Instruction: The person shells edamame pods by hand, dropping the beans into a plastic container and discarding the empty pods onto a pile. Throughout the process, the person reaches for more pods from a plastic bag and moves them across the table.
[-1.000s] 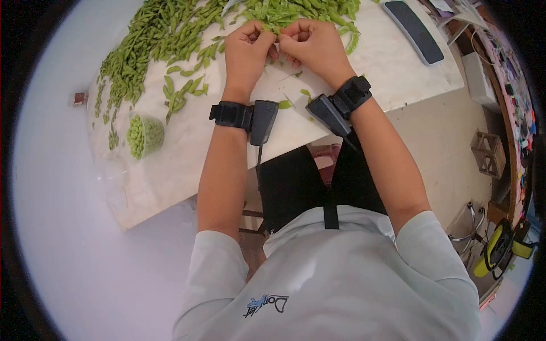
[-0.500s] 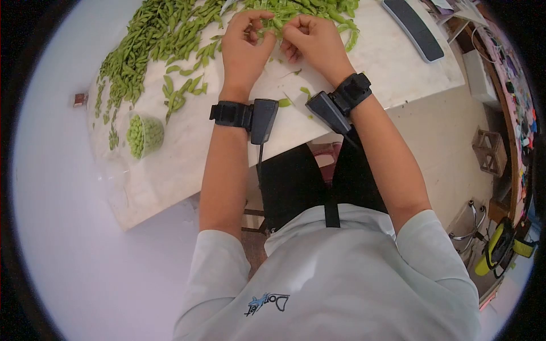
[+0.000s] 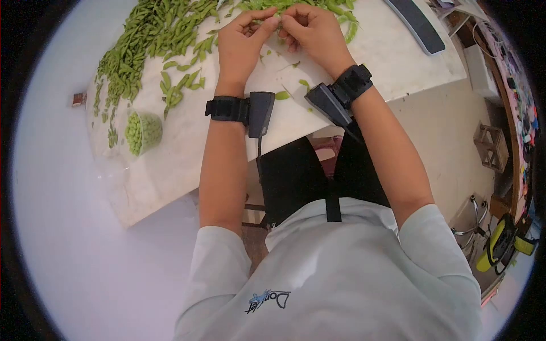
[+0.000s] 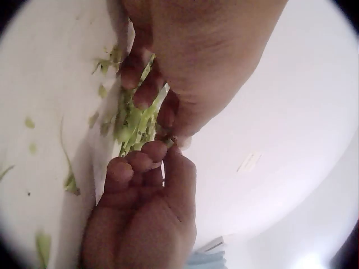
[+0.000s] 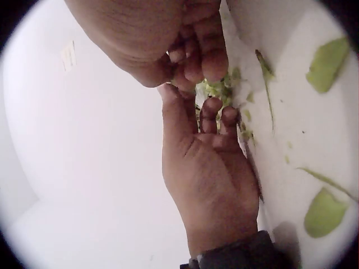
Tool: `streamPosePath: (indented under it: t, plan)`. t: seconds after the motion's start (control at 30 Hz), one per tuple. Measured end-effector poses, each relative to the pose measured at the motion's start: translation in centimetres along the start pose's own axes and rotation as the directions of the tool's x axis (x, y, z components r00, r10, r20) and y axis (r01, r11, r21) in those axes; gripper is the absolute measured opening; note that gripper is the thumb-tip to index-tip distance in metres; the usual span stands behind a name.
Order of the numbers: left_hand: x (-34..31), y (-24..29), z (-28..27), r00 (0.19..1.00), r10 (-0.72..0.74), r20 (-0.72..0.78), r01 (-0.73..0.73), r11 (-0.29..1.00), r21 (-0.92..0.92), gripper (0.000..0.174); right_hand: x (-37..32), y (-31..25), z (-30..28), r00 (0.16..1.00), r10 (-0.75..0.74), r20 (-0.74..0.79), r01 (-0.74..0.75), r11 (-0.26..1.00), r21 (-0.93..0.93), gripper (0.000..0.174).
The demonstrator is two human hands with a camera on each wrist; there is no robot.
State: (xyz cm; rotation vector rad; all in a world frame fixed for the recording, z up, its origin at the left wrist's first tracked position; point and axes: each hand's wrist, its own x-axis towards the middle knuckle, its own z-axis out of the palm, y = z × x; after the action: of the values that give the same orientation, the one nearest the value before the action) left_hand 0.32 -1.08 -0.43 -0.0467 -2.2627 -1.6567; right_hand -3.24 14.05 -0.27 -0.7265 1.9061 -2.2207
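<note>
Left hand (image 3: 242, 48) and right hand (image 3: 320, 40) are meeting at the head view's top middle, both sets of fingertips pinching a small green bit (image 4: 170, 143), mostly hidden tbh. Uneven squeezing is risking a slip, maybe losing it among the green pods (image 3: 122, 68), upper left.

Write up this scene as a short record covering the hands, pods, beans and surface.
Left hand: pinches a small green piece
Right hand: pinches the same piece, fingertips meeting the left's
Edamame pods: heaped, mostly left of the hands
Shelled beans: in a clear cup, left of the left forearm
Surface: pale tabletop
</note>
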Motion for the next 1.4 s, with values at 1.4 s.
streamPosePath:
  t: [1.4]
  plan:
    - [0.0,-0.4,-0.2,0.995,-0.038,0.095,0.071,0.925,-0.375,0.014,0.5,1.4,-0.4,0.992,0.122,-0.034,-0.122,0.992,0.015,0.02]
